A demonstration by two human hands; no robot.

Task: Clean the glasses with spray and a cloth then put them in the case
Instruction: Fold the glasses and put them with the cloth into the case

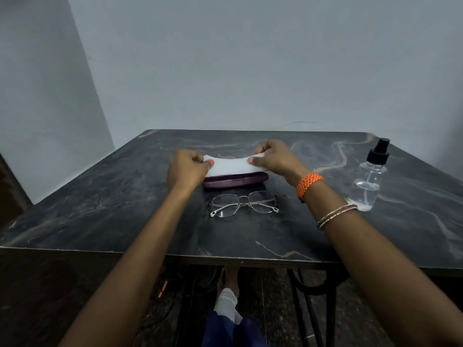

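A white cloth (229, 167) is stretched between both hands just above a purple glasses case (235, 182), which looks closed. My left hand (186, 167) pinches the cloth's left end and my right hand (274, 156) pinches its right end. Thin metal-framed glasses (244, 204) lie folded on the dark marble table (100, 209), just in front of the case, untouched. A clear spray bottle (368, 182) with a black nozzle stands upright at the right, apart from both hands.
The table's near edge (175, 256) runs across the lower view, with black metal legs and a person's feet below it. A pale wall stands behind the table's far edge.
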